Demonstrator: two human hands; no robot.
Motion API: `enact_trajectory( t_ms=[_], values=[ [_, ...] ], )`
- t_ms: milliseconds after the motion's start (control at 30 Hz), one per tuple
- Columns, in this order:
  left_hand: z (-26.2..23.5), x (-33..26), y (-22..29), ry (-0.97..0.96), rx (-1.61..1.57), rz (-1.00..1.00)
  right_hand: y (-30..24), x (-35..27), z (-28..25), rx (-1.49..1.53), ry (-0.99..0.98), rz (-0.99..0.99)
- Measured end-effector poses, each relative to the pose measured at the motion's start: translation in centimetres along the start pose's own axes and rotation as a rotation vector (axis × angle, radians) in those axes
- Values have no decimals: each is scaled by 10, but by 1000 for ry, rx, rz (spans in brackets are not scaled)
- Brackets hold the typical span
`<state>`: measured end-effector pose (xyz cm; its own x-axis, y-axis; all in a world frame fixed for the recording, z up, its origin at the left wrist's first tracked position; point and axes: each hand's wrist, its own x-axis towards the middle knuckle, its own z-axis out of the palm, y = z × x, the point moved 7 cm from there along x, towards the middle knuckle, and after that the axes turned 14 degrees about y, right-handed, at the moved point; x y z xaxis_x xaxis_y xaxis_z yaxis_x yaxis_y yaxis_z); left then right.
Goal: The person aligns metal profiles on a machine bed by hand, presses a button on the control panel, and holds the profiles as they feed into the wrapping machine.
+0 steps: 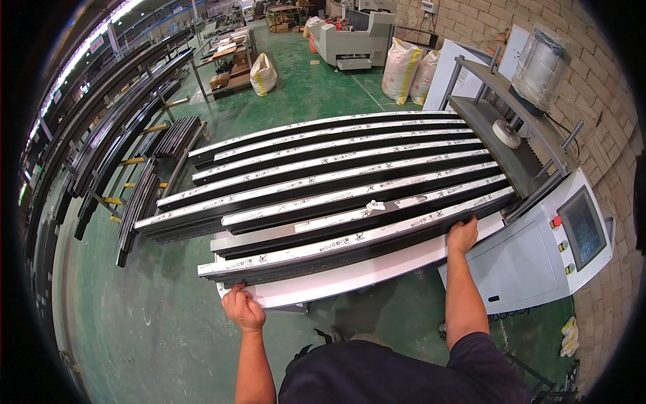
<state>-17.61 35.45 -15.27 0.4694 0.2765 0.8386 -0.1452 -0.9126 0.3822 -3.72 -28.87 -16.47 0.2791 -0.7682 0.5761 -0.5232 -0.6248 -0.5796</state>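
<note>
A long black profile, its top covered by white printed film, lies nearest me along the front of a white table. My left hand is at its left end, fingers curled in against the lower dark side. Toward the other end, my right hand grips the same profile's near side, fingertips bent over the edge. Behind it, several similar film-topped profiles lie side by side with dark gaps between. A loose scrap of film sticks up from the second one.
Right of the profiles stands a press-like machine with a control panel and a red button. Racks of dark bars fill the left. Woven sacks and a grey machine stand farther back on the green floor.
</note>
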Motion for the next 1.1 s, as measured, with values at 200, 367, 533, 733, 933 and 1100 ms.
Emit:
enact_trajectory(
  t_ms=[200,367,533,733,933,1100],
  values=[
    [0,0,0,-2,-1,0,-4,-1,-3,-1,-8,-4],
    [1,-1,-1,-8,-2,-2,1,0,1,-11,-11,13],
    [0,-1,-1,-1,3,11,0,0,0,-16,10,3],
    [0,1,0,-4,2,16,-2,0,0,1,-34,19],
    [0,0,-1,-2,-1,18,-3,-1,-2,6,-39,18],
    [0,1,0,-7,-1,20,-4,0,-3,3,-33,13]
  ],
)
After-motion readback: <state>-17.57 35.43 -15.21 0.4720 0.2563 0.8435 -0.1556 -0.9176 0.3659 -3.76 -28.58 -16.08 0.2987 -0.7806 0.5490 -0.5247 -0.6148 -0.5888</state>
